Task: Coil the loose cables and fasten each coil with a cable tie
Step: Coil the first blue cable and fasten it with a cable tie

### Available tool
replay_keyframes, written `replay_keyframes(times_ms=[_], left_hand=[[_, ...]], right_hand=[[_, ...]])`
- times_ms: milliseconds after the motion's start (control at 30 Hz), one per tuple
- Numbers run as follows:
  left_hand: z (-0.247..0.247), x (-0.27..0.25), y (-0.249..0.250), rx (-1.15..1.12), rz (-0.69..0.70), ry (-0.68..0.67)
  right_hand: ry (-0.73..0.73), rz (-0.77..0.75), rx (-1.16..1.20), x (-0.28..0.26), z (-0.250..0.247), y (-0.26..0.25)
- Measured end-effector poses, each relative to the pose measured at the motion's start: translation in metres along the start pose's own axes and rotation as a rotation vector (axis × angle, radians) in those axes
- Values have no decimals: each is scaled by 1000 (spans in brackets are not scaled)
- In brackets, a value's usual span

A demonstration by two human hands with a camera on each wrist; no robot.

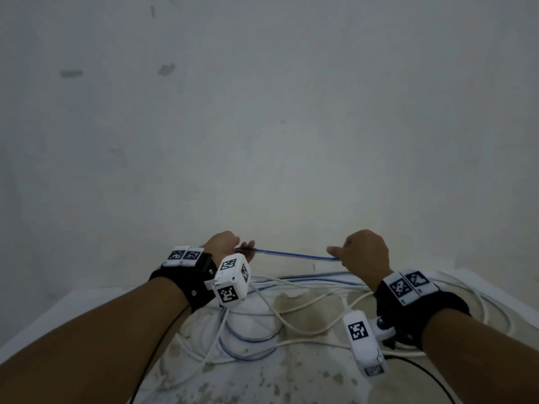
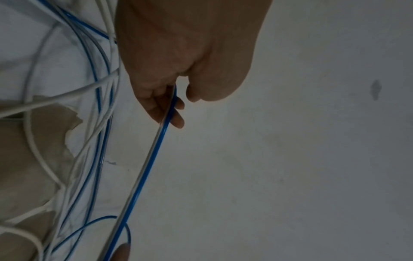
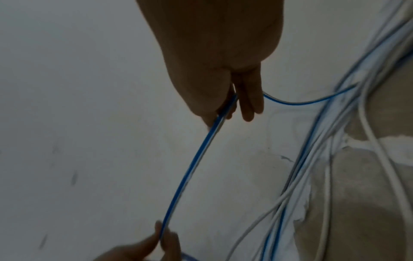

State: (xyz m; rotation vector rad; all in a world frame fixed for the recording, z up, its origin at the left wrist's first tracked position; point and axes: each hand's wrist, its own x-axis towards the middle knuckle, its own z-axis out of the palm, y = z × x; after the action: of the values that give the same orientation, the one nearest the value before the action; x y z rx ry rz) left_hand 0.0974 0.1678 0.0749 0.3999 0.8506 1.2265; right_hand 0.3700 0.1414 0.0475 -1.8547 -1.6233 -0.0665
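A blue-and-clear cable (image 1: 294, 254) runs taut between my two hands, raised above the table near the wall. My left hand (image 1: 233, 246) pinches one end of that stretch; in the left wrist view the cable (image 2: 156, 141) leaves between its fingers (image 2: 176, 120). My right hand (image 1: 354, 252) grips the other end, and the cable (image 3: 192, 162) comes out of its curled fingers (image 3: 248, 109). Below, loose blue and white cables (image 1: 262, 310) lie tangled on the table. No cable tie shows in any view.
The table (image 1: 87, 310) has a white, stained and peeling top and stands against a pale wall (image 1: 262, 112). A black lead (image 1: 423, 371) trails near my right forearm. Cables spread across most of the table from centre to right.
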Motion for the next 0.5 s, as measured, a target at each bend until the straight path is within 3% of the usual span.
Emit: replay_keyframes(times_ms=[200,267,367,400,500], left_hand=[[-9,-21,12,314,84,76],[-3,-27,11,485,155,98],[5,-39,15,666,285,124],[5,-43,19,706,326,140],[-4,-50,35,746,407,192]], right_hand=[[86,369,158,-14,-10,30],[4,492,263,-16,-14,36],[-122,573,572,-18,-25,36],[-97,596,767,-19,-27,37],[-21,668,933,-26,-40,36]])
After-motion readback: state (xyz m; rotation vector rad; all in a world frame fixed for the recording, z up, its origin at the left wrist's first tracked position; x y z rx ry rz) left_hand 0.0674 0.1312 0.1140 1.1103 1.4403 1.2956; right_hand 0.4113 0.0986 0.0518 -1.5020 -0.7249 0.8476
